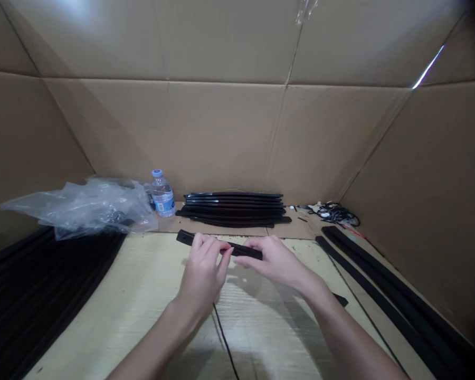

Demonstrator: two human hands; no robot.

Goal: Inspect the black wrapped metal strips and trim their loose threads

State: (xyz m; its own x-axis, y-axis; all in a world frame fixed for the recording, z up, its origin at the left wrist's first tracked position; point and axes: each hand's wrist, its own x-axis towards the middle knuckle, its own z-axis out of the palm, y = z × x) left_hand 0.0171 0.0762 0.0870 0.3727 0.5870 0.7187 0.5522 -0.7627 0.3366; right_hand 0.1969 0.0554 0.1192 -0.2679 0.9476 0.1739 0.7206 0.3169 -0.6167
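Note:
A flat black strip [185, 238], its kind not clear, is held crosswise above the pale tabletop by both hands. My left hand [207, 264] pinches it near the middle, thumb and fingertips together on its near edge. My right hand [275, 258] grips the strip's right end between thumb and fingers. The left end sticks out past my left hand and shows a small dark mark or hole. A thin black cord [225, 338] runs from below my left hand toward the near edge; its upper end is hidden.
Behind the hands lies a stack of black strips [233, 208]. A water bottle [163, 195] and clear plastic bags [98, 208] stand back left, above dark ribbed material [51, 285]. Long black strips [380, 285] and tangled cords [336, 214] lie right. Cardboard walls [221, 132] enclose the table.

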